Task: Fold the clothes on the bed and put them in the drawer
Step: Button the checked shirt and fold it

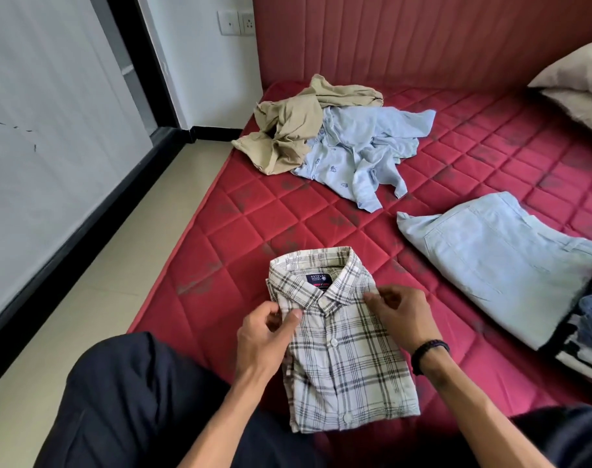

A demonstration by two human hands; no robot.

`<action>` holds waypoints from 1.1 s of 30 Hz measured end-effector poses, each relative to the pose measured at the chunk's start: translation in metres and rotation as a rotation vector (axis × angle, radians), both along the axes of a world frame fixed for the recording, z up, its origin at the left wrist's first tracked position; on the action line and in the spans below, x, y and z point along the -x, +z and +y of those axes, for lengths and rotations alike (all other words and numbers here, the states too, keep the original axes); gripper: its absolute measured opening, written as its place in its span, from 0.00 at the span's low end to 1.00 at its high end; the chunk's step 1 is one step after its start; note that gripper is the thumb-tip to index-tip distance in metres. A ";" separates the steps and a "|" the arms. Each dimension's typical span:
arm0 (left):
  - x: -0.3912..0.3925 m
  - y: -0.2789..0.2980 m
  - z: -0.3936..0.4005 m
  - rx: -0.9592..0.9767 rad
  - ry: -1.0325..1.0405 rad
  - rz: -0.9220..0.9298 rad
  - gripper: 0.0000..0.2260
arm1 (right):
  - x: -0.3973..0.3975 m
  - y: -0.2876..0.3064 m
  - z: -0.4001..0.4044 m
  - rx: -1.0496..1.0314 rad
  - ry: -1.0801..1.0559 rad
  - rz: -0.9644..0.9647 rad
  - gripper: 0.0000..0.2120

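Dark-trousered knees (126, 400) frame the plaid shirt (342, 359), folded collar-up on the bed (240, 211) just before them. At the shirt's collar, the left hand (264, 336) pinches the near-left shoulder edge and the right hand (402, 319) pinches the right shoulder edge. Lifted by these 2 corners alone, the lower fold would likely drop open. Beyond the shirt lie 2 unfolded garments, khaki trousers (288, 133) and a pale blue shirt (358, 153); right of it, folded light jeans (504, 261). No drawer is visible.

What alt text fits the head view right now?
Both hands, left hand and right hand, pinch the shoulders of a folded plaid shirt on a red bed. Beyond lie crumpled tan trousers and a blue shirt.
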State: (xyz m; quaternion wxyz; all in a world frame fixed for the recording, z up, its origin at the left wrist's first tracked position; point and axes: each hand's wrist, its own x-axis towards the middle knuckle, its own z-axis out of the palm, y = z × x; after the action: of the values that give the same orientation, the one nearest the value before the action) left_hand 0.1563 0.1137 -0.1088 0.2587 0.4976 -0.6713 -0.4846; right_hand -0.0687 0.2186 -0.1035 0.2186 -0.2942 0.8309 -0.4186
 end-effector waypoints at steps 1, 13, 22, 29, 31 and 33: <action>0.001 0.001 -0.001 0.033 0.017 0.041 0.14 | -0.003 0.004 0.000 0.049 -0.008 0.033 0.07; -0.006 0.033 0.035 -0.227 0.051 -0.197 0.20 | -0.012 0.005 -0.013 -0.025 -0.019 0.037 0.07; -0.009 0.029 0.063 -0.547 0.018 -0.115 0.15 | -0.035 -0.008 -0.014 -0.316 0.000 0.383 0.09; -0.014 0.016 0.039 -0.454 -0.049 -0.381 0.14 | -0.026 -0.005 -0.009 -0.262 -0.032 0.238 0.16; -0.015 0.015 0.043 -0.088 0.010 -0.490 0.13 | -0.016 0.003 -0.001 -0.203 -0.081 -0.031 0.27; -0.011 0.021 0.050 -0.062 0.092 -0.414 0.25 | -0.010 0.008 0.000 -0.159 -0.075 -0.275 0.40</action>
State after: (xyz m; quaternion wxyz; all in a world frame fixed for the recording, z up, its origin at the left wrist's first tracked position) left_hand 0.1676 0.1641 -0.0875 0.1216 0.6243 -0.6715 -0.3801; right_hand -0.0583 0.2183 -0.0957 0.3373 -0.1848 0.8339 -0.3958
